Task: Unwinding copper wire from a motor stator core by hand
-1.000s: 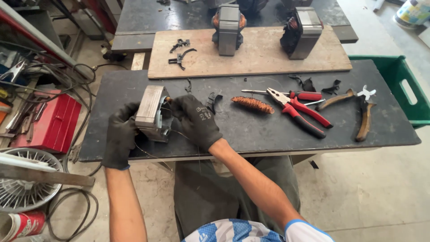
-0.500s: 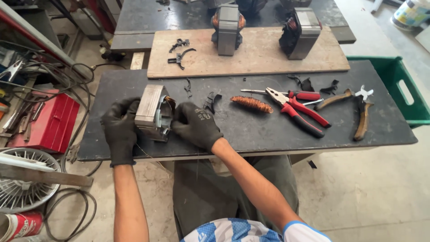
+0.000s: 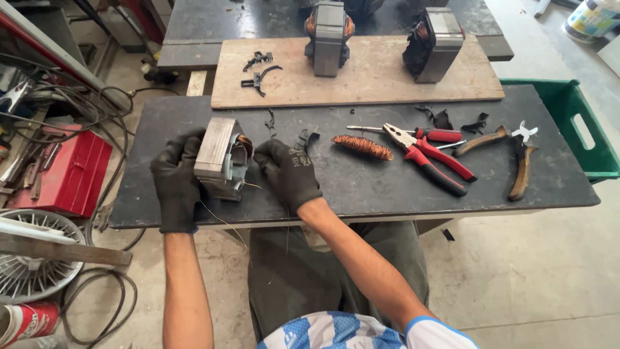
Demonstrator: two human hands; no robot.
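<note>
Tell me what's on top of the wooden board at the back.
On the wooden board stand two motor cores with copper windings, and small black metal clips lie at its left end. Whatever lies behind the cores is hidden.

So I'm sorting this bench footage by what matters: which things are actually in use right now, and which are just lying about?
In use:
- left hand and right hand, both gloved, gripping the motor core
- thin loose wire trailing from the core

Lying about:
- copper coil
- red-handled pliers
- brown-handled cutters
- two motor cores on the wooden board
- red toolbox
- green crate
</note>
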